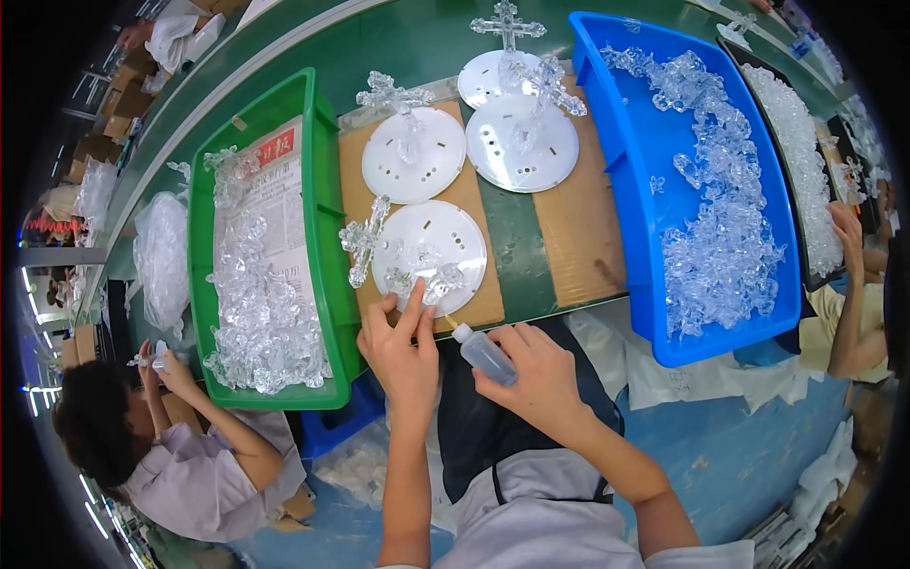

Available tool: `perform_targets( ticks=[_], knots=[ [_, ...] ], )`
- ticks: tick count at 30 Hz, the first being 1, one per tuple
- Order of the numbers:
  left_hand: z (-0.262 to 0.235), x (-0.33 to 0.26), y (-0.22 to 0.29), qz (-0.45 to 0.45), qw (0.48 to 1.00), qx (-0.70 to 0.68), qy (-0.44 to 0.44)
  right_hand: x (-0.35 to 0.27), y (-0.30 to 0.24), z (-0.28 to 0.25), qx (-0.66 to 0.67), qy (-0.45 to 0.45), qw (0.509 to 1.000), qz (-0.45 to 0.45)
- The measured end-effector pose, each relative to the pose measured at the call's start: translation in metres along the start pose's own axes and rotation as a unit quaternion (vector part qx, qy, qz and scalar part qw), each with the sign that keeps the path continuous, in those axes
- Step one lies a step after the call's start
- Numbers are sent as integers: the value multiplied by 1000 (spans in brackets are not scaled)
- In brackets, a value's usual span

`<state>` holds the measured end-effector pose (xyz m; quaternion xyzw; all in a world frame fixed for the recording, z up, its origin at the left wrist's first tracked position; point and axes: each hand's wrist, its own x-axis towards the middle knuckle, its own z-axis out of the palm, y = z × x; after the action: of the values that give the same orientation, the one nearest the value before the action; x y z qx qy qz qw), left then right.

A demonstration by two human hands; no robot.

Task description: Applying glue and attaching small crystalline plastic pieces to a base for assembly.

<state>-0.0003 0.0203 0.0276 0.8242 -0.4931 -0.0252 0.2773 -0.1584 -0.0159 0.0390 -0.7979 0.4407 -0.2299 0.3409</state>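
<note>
My right hand [542, 377] is closed around a small translucent squeeze bottle [485, 355] with a white cap and a thin yellowish nozzle. The nozzle points toward the fingers of my left hand [400, 343]. Those fingers are stretched out and apart. The index fingertip touches clear plastic parts [444, 279] over the nearest round white disc [406, 228]. From this disc a clear cross-shaped ornament [363, 243] leans out to the left. Behind it, another white disc [377, 163] carries a similar clear cross ornament [387, 91].
Two more white discs [552, 169] with clear ornaments sit farther back on cardboard [583, 228]. A green bin [327, 237] at left and a blue bin [626, 199] at right hold clear plastic pieces. A seated co-worker [190, 465] is at left; another person's arm [846, 294] shows at right.
</note>
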Motion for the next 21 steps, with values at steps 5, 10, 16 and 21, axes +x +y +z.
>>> perform_targets(
  ticks=[5, 10, 16, 21],
  knots=[
    [-2, 0, 3, -1, 1000, 2, 1, 2, -2, 6, 30, 14, 999, 1],
    [-2, 0, 2, 4, 1000, 6, 3, 3, -1, 10, 55, 22, 998, 4],
    [-3, 1, 3, 2, 1000, -3, 2, 2, 1, 10, 69, 23, 997, 13],
    [-2, 0, 3, 5, 1000, -1, 2, 1, 2, 9, 75, 17, 997, 28]
  ],
)
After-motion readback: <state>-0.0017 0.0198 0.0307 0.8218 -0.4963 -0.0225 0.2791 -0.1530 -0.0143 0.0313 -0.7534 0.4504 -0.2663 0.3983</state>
